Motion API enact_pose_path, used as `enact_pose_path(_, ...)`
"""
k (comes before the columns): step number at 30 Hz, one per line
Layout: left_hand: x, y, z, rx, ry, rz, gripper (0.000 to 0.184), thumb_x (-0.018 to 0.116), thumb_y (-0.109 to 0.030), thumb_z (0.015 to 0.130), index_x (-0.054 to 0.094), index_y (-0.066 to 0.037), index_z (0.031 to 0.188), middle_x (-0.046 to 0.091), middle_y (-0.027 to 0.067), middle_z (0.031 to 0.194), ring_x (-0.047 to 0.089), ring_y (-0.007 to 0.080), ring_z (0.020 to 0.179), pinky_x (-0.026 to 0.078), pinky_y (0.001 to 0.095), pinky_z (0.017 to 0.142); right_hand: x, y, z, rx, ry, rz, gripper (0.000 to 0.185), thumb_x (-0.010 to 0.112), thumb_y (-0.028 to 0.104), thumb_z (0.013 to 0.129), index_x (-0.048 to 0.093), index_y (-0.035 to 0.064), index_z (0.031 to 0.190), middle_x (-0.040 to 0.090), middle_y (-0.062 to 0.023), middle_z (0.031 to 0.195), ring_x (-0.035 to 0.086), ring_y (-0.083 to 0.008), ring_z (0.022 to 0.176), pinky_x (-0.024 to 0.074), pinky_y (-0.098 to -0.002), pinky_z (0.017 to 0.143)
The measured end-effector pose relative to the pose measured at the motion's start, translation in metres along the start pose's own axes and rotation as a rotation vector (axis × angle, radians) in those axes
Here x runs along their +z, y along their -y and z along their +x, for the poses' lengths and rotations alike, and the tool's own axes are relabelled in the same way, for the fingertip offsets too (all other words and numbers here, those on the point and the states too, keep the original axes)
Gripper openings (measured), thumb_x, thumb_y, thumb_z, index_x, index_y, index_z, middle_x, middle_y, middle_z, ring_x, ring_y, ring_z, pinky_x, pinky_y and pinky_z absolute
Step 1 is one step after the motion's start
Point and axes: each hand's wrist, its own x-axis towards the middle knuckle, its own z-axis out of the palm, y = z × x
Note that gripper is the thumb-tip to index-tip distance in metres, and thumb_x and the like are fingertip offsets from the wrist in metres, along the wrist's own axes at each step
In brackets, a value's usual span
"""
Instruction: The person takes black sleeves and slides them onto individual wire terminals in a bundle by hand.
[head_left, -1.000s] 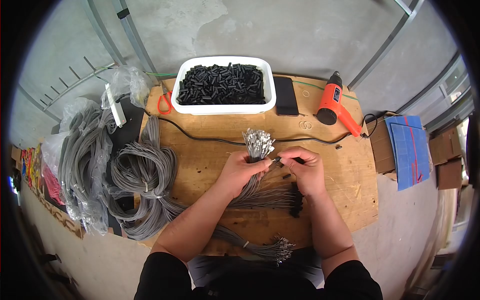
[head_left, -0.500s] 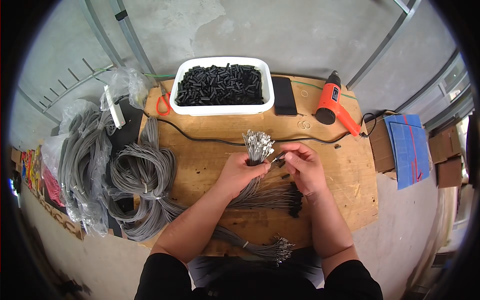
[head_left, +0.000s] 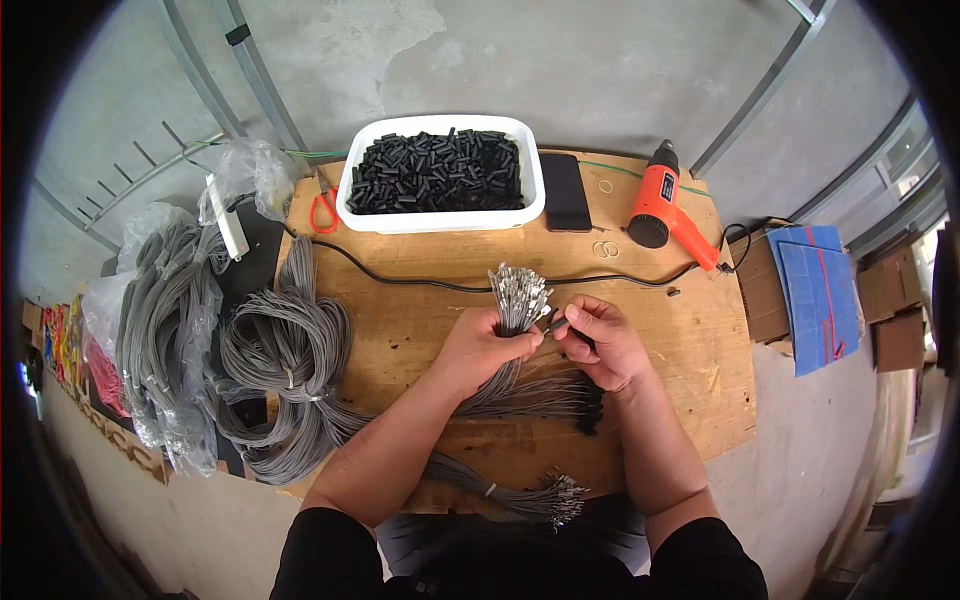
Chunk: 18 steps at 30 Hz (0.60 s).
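My left hand [head_left: 482, 352] is closed around a bundle of grey wires whose bare metal terminal ends [head_left: 520, 292] fan out above the fist. Close beside it on the right, my right hand [head_left: 606, 348] pinches a short black sleeve [head_left: 557, 325] between thumb and fingertips, near one wire end. Whether the sleeve touches that end I cannot tell. Under my hands lie grey wires [head_left: 530, 394] tipped with black sleeves [head_left: 590, 402]. Nearer the table's front edge rests another tied wire bundle [head_left: 510, 496] with bare metal ends.
A white tub [head_left: 440, 222] of black sleeves stands at the back, with red-handled pliers [head_left: 323, 212] left of it. A black phone [head_left: 567, 195] and an orange heat gun [head_left: 660, 205] lie right. Coiled grey wires [head_left: 285, 340] cover the left side. A black cable [head_left: 420, 282] crosses the table.
My right hand has turned and its fingers have shifted, with the black sleeve now pointing toward the wire ends. The left hand keeps its hold on the bundle, almost unmoved.
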Motion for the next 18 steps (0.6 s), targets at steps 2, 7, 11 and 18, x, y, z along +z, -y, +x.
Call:
enact_pose_path(2,0.000,-0.001,-0.001,0.001,-0.002,-0.011,0.013,0.074,-0.009,0.085,0.068,0.002,0.089,0.064,0.0020,0.077,0.057,0.0079,0.068,0.045,0.0237,0.063,0.002,0.002,-0.002,-0.001,0.017,0.017,0.016,0.064,0.017,0.097,0.063,0.0009,0.098,0.067,-0.0057,0.079,0.040,-0.0057,0.052,0.0310,-0.0177,0.046)
enact_pose_path(7,0.000,0.000,0.000,-0.003,-0.002,0.007,0.014,0.074,-0.010,0.085,0.069,0.002,0.089,0.065,0.0019,0.077,0.057,0.0077,0.068,0.045,0.0235,0.063,0.002,-0.002,-0.001,-0.021,0.013,-0.020,0.017,0.065,0.017,0.096,0.061,0.0013,0.095,0.066,-0.0063,0.080,0.041,-0.0061,0.052,0.0330,-0.0179,0.046)
enact_pose_path(11,-0.001,0.001,-0.001,0.009,0.010,0.051,0.015,0.075,-0.012,0.086,0.069,0.001,0.089,0.065,0.0007,0.076,0.057,0.0071,0.068,0.046,0.0233,0.063,0.001,-0.002,-0.002,-0.031,0.002,-0.068,0.017,0.066,0.018,0.095,0.062,0.0022,0.093,0.066,-0.0064,0.078,0.042,-0.0064,0.052,0.0334,-0.0180,0.046)
enact_pose_path(18,0.003,0.004,0.000,0.149,0.035,0.359,0.019,0.074,-0.017,0.089,0.072,0.000,0.098,0.067,-0.0001,0.078,0.058,0.0052,0.069,0.047,0.0234,0.062,-0.002,0.017,-0.006,-0.176,-0.138,-0.070,0.011,0.068,0.013,0.093,0.065,0.0027,0.091,0.062,-0.0022,0.074,0.046,-0.0063,0.055,0.0322,-0.0181,0.047)
